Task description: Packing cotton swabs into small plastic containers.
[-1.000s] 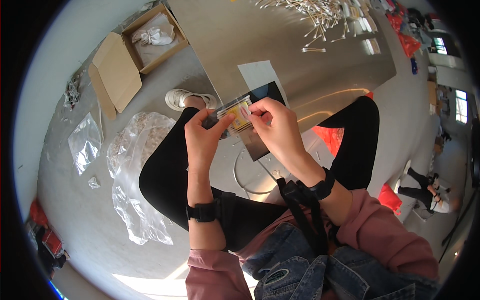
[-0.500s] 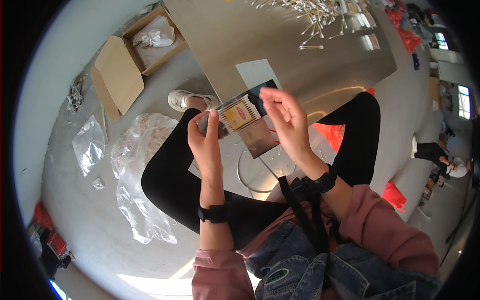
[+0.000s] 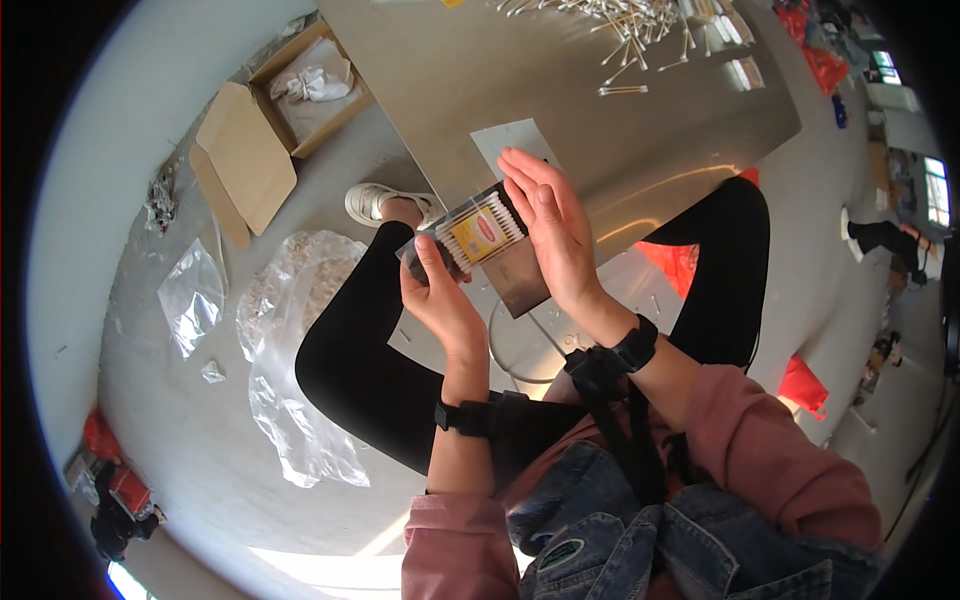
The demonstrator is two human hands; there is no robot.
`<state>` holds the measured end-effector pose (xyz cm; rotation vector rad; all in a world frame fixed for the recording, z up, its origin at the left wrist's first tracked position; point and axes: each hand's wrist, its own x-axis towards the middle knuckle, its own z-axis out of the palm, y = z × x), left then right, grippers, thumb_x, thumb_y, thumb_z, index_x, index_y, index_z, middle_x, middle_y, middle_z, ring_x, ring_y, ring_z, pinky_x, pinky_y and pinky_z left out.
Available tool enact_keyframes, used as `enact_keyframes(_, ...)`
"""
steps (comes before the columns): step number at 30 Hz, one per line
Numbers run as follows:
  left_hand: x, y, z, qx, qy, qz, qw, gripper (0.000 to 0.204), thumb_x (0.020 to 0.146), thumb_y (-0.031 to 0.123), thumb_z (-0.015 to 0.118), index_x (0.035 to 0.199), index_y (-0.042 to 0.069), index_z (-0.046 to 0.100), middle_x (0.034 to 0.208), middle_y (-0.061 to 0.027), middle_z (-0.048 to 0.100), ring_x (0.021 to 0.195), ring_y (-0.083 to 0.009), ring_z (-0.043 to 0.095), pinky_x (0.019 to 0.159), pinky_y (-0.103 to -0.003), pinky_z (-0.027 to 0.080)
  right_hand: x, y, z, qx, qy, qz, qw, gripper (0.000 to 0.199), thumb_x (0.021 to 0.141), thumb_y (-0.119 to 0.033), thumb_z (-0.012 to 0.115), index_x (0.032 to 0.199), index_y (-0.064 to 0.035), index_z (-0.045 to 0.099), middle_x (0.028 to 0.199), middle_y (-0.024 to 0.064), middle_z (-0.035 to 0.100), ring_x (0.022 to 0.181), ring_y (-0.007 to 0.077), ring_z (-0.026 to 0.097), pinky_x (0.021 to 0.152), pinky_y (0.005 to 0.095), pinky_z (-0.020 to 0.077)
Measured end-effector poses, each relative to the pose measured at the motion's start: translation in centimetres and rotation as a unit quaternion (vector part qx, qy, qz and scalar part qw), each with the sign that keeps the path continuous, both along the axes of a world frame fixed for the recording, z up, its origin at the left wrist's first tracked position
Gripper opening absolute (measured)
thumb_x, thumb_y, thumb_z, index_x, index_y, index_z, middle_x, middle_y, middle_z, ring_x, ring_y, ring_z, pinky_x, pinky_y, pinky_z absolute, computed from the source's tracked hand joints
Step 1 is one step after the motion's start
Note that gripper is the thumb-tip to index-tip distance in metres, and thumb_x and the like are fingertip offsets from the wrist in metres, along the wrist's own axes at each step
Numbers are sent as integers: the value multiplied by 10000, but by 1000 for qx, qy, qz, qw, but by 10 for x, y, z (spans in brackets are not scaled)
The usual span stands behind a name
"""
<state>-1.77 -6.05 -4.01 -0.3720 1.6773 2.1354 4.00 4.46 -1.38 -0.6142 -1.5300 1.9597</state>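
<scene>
A flat pack of cotton swabs (image 3: 482,232), with white tips along both long sides and a yellow and red label, lies in a clear plastic sleeve in front of me. My left hand (image 3: 440,308) grips the sleeve's left end, thumb on top and the other fingers mostly hidden beneath. At the pack's right end is my right hand (image 3: 560,240), its fingers stretched out and the palm turned toward the pack. Whether that palm touches the pack, I cannot tell. Below both hands is the corner of a brown metal table (image 3: 420,70), with a pale sheet (image 3: 505,140) on it.
Loose cotton swabs (image 3: 640,25) are heaped at the table's far side. On the floor to the left are an open cardboard box (image 3: 245,150), a clear bag (image 3: 300,400) and a smaller plastic bag (image 3: 193,295). Red bags (image 3: 672,262) lie by my right knee.
My right hand has come closer to the pack's right end, fingers straighter. My left hand has shifted right and lower, still holding the sleeve's left end.
</scene>
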Motion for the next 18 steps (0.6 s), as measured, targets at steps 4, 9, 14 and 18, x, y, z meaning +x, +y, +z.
enact_keyframes(4, 5, 8, 0, -17, 3, 2, 1000, 274, 998, 325, 634, 978, 53, 604, 797, 6, 634, 638, -54, 538, 528, -229, 393, -3, 0, -3, 18, -10, 33, 999, 574, 1082, -388, 377, 1461, 42, 351, 1515, 201, 382, 1458, 300, 326, 1216, 438, 239)
enact_keyframes(9, 7, 14, 2, -5, 0, 28, 1000, 269, 1000, 306, 636, 993, 39, 607, 771, 18, 612, 615, -44, 514, 504, -216, 378, -5, -3, 5, 30, -36, 13, 999, 586, 1075, -408, 388, 1450, 43, 383, 1486, 197, 423, 1433, 284, 372, 1197, 415, 285)
enact_keyframes(14, -7, -10, 9, -74, 46, 49, 995, 312, 1043, 309, 539, 1113, 11, 600, 1010, -33, 631, 907, -104, 569, 811, -258, 435, 7, 52, 3, 302, -79, -4, 950, 466, 937, 3, 572, 1394, -61, 499, 1452, 132, 487, 1386, 298, 434, 1156, 419, 350)
enact_keyframes(18, -24, -19, 41, -225, 243, 62, 941, 295, 1046, 189, 502, 1260, -12, 529, 1199, -87, 585, 1080, -174, 570, 935, -300, 425, 25, 183, 15, 603, -205, -29, 770, 469, 857, 49, 591, 1300, -105, 581, 1425, 96, 530, 1372, 339, 441, 1150, 454, 366)
